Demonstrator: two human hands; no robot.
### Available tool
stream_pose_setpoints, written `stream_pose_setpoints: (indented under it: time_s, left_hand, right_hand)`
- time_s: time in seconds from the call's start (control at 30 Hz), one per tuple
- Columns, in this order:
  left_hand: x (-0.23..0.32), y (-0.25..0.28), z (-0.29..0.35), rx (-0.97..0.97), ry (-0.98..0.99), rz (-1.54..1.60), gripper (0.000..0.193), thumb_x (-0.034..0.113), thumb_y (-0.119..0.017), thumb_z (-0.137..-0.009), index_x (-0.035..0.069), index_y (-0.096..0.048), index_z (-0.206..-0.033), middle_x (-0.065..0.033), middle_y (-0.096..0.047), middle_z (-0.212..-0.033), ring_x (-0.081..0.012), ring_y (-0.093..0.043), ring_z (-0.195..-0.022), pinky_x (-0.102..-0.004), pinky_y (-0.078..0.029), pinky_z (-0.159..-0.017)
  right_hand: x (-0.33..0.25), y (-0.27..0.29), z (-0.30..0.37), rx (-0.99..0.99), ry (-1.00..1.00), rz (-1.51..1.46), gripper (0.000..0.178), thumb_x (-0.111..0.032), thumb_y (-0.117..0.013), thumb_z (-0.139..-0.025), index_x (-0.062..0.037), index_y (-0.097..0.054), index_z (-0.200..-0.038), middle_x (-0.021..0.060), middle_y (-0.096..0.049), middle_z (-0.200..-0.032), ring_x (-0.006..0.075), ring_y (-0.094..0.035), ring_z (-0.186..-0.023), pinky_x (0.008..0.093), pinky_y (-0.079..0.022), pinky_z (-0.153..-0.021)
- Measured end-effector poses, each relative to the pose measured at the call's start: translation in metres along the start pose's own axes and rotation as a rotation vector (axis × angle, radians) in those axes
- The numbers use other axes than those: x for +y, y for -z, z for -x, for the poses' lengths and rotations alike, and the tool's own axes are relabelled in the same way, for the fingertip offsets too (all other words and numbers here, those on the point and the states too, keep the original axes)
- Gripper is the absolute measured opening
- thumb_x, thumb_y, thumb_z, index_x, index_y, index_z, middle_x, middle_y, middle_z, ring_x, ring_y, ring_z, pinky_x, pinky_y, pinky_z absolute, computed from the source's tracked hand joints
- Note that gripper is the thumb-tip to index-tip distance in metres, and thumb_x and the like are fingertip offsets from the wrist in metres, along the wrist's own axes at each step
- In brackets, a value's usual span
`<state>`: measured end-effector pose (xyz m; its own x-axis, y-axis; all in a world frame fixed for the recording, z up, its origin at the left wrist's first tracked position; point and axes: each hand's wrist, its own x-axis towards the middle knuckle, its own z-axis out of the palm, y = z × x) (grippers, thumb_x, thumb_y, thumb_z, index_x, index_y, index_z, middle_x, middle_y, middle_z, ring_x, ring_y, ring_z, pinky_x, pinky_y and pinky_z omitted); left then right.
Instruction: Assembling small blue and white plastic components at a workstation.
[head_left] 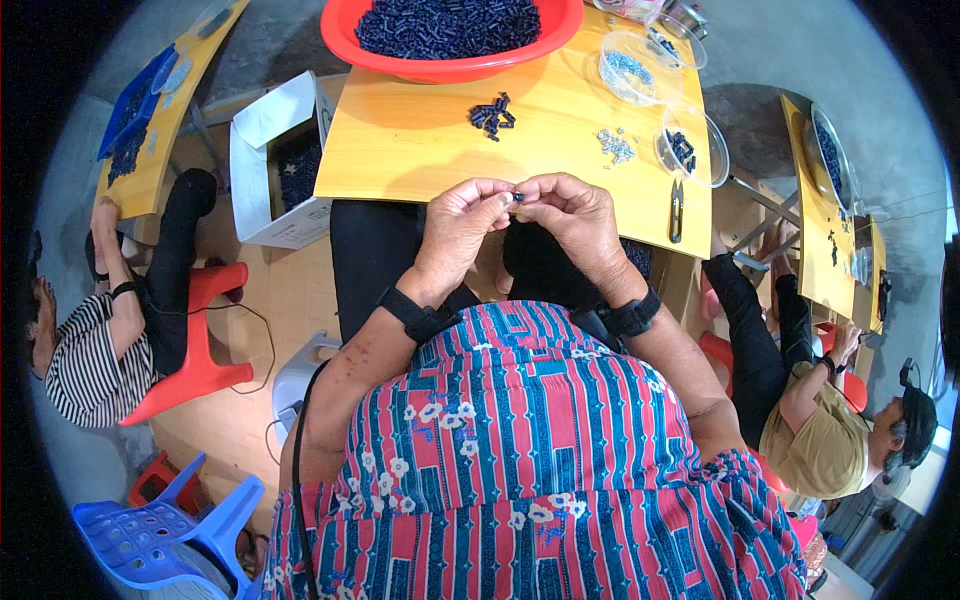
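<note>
Over the near edge of the yellow table (400, 140), my left hand (462, 228) and my right hand (578, 220) meet fingertip to fingertip. Both are pinched on one small dark blue-black piece (517, 196), mostly covered by the fingers. Just beyond them lies a loose pile of similar dark pieces (491, 117). To the right of that is a scatter of small clear or silvery bits (617, 147). A pair of black thread snips (676, 212) rests near the right corner, beside a clear plastic bowl (716, 165) with some dark pieces.
At the far edge stands a red basin (452, 70) heaped with dark pieces. Another clear tub (645, 93) holds bluish bits. An open white carton (255, 190) sits left of the table. People work at side tables: a striped shirt (95, 355) left, a tan shirt (815, 450) right.
</note>
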<state>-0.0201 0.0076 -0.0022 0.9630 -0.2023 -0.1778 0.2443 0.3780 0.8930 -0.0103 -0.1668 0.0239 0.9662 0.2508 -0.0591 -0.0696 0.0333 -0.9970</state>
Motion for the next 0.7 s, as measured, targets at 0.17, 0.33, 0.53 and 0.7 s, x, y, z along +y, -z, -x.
stream_pose_setpoints:
  time_s: [0.17,0.33,0.53,0.7]
  left_hand:
    - [-0.0008,0.0024,0.0,-0.02,0.013,-0.002,0.016,0.011,-0.062,-0.095,0.001,-0.066,-0.107,-0.0012,-0.066,-0.091,-0.0061,-0.057,-0.077,-0.0193,-0.048,-0.07]
    - [-0.0009,0.0004,-0.0006,-0.014,-0.059,-0.069,0.02,0.007,-0.064,-0.093,-0.001,-0.064,-0.111,-0.0023,-0.066,-0.095,-0.0071,-0.058,-0.081,-0.0208,-0.05,-0.076]
    - [-0.003,0.0039,-0.0023,-0.037,-0.075,-0.055,0.02,-0.001,-0.065,-0.089,-0.002,-0.066,-0.108,-0.0051,-0.068,-0.1,-0.0093,-0.062,-0.09,-0.0232,-0.053,-0.082]
    - [0.0007,-0.0012,-0.0013,-0.065,-0.126,-0.092,0.022,0.002,-0.066,-0.089,-0.001,-0.065,-0.111,-0.0028,-0.066,-0.099,-0.0085,-0.06,-0.09,-0.0226,-0.05,-0.082]
  right_hand:
    - [-0.0013,-0.0004,-0.0001,0.03,-0.017,0.104,0.014,0.001,-0.069,-0.086,0.0029,-0.067,-0.1,0.0061,-0.071,-0.093,0.0106,-0.066,-0.085,0.0235,-0.055,-0.077]
    - [0.0016,0.0016,0.0003,0.053,-0.022,0.093,0.008,-0.001,-0.069,-0.086,0.0026,-0.069,-0.094,0.0057,-0.072,-0.088,0.0104,-0.066,-0.08,0.0238,-0.055,-0.073]
    - [0.0018,0.0013,-0.0008,0.032,-0.028,0.063,0.008,0.0,-0.069,-0.086,0.0026,-0.068,-0.093,0.006,-0.07,-0.086,0.0111,-0.066,-0.077,0.0235,-0.055,-0.072]
    - [0.004,0.0005,-0.0013,-0.007,0.001,-0.055,0.011,0.003,-0.066,-0.087,0.0019,-0.065,-0.098,0.0052,-0.067,-0.09,0.0106,-0.065,-0.081,0.023,-0.055,-0.072]
